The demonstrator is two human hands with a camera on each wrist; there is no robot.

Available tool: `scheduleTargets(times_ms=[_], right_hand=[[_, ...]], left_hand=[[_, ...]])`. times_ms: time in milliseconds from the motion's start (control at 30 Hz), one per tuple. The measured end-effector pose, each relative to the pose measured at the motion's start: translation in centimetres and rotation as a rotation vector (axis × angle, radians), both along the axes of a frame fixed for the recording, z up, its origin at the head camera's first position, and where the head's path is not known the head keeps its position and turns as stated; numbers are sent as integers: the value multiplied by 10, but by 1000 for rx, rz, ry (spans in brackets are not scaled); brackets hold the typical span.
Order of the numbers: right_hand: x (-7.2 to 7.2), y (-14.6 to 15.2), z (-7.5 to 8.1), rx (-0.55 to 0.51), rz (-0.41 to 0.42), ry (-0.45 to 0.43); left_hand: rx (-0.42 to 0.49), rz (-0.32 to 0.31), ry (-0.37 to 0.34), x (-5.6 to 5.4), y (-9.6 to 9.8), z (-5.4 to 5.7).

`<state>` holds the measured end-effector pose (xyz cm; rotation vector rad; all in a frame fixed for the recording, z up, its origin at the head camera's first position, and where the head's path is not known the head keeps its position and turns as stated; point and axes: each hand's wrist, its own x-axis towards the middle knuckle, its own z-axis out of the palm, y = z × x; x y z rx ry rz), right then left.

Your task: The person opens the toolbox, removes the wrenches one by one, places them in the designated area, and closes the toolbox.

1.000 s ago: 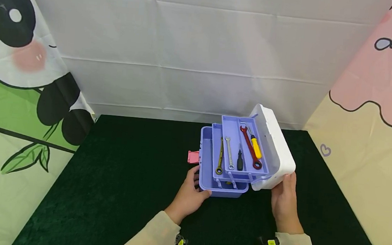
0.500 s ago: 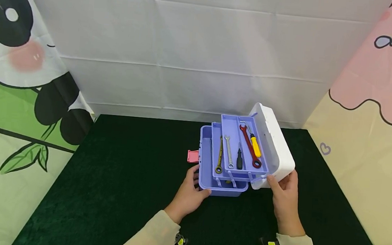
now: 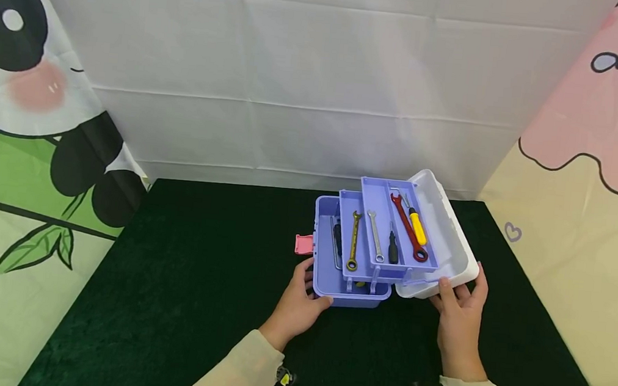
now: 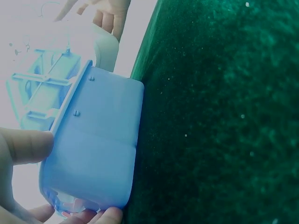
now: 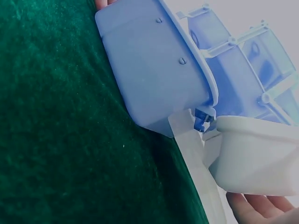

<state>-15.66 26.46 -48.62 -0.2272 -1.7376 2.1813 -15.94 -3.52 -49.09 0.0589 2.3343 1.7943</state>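
A lilac toolbox [image 3: 357,303] stands opened, its white lid [image 3: 450,251] tipped outward to the right and its two trays fanned out in steps. My left hand [image 3: 299,308] grips the near left corner of the base, thumb [image 4: 32,145] at the rim and fingers round the latch side. At the lid's near corner, my right hand [image 3: 459,329] holds the edge with the thumb on top and fingers [image 5: 261,207] underneath. The upper tray carries a silver wrench [image 3: 376,239], a dark screwdriver [image 3: 393,249], a red wrench [image 3: 409,227] and a yellow-handled screwdriver [image 3: 418,227]. A gold wrench [image 3: 353,246] lies in the lower tray.
A pink latch [image 3: 304,245] sticks out from the box's left side. An L-shaped metal rod [image 3: 334,244] lies in the base. Dark green cloth [image 3: 215,252] covers the table, and a white sheet [image 3: 295,94] hangs behind it.
The lid has swung further down to the right, my right hand moving with it, its thumb now over the edge. Both trays have shifted right, uncovering more of the base. My left hand stays put.
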Motion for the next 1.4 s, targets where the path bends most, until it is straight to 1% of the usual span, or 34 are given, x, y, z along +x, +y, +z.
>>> scheduleTargets(times_ms=[167, 367, 533, 700, 833, 933, 1000, 1133, 1267, 1367, 1400], right_hand=[[3, 4, -6, -82, -7, -70], [4, 6, -12, -213, 32, -151], [4, 10, -15, -304, 77, -208], [6, 16, -18, -361, 153, -269], [7, 23, -20, -431, 219, -349], [8, 27, -21, -436, 232, -407], [9, 29, -22, -400, 221, -441], [10, 30, -22, -258, 178, -487], [10, 27, -23, -14, 97, -497], [10, 26, -24, 216, 10, -507], [10, 26, -24, 269, -19, -507]], left_hand=[[-6, -2, 6, -1, 0, -2], [-7, -6, 13, -1, 0, -4], [1, -7, 12, -2, -1, -3], [5, -5, 1, -2, 0, -3], [4, -1, -8, -2, 0, -2], [3, -4, -6, -2, 1, -2], [5, -7, -4, -2, 0, -2], [6, -8, -3, -1, 0, -2], [3, -5, -3, -1, 1, -2], [-2, -2, -1, -2, 1, -2], [-3, -1, -2, -2, 1, -2]])
